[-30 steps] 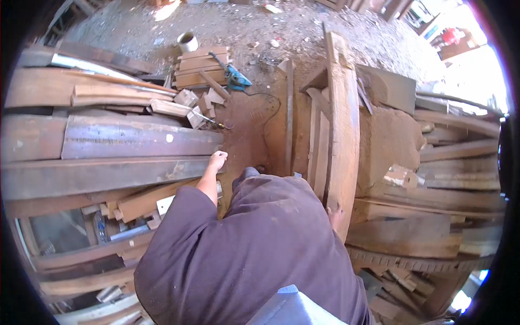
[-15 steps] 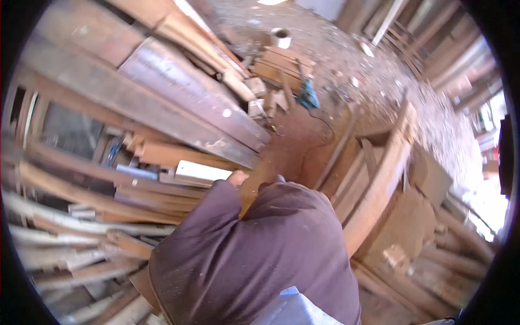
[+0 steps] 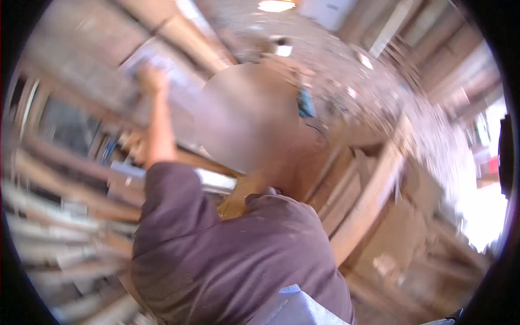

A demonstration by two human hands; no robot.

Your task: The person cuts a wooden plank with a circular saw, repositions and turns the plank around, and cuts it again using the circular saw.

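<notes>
- The left hand (image 3: 153, 80) is held out at the end of a raised bare forearm (image 3: 161, 127), over the wide boards (image 3: 89, 81) on the person's left.
- Its grip is smeared by motion; how far the fingers are opened, and whether anything is held, cannot be told.
- The purplish board (image 3: 183, 89) is seen just beside and behind the left hand; whether it is touched cannot be told.
- The right hand is hidden from view, so the state of its grip cannot be told.
- The wide boards are laid side by side and run slantwise across the upper left; their nearer ends are partly covered by a round blurred patch (image 3: 249, 116).
- A white strip (image 3: 216, 180) is seen below that patch, near the dark shirt (image 3: 238, 254).
- A dark pane (image 3: 67, 124) is framed by wood at the left, with narrow timber pieces (image 3: 70, 216) piled below it.
- A blue tool (image 3: 306, 103) is seen at the right edge of the patch, with a dark cord (image 3: 315, 128) near it.
- A white pot (image 3: 281, 47) is placed beyond the blue tool, on the littered ground (image 3: 336, 70).
- A long, thick beam (image 3: 371, 197) is slanted down toward the shirt on the person's right, with flatter planks (image 3: 344, 187) lying along its left side.
- A brown panel (image 3: 395, 230) is seen on the other side of the beam.
</notes>
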